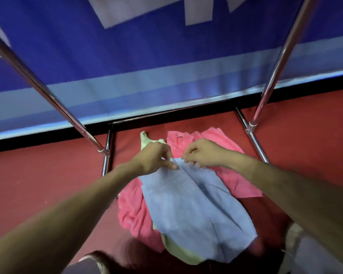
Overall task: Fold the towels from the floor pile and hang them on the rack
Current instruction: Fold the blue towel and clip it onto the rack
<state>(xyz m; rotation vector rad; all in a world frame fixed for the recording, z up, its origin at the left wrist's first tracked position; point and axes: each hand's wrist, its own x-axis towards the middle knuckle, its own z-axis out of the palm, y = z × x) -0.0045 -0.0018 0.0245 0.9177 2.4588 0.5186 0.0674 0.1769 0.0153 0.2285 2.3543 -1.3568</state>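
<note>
A blue towel lies spread over the floor pile. My left hand pinches its far edge near the middle. My right hand pinches the same edge just to the right, and the two hands almost touch. Under the blue towel are pink towels and a pale green towel that also peeks out at the near side. The chrome rack stands over the pile, with its slanted poles rising to the left and to the right.
The floor is red carpet. A blue and white banner hangs just behind the rack, above a black strip. The rack's dark base bars frame the pile at the back. My knees show at the bottom edge.
</note>
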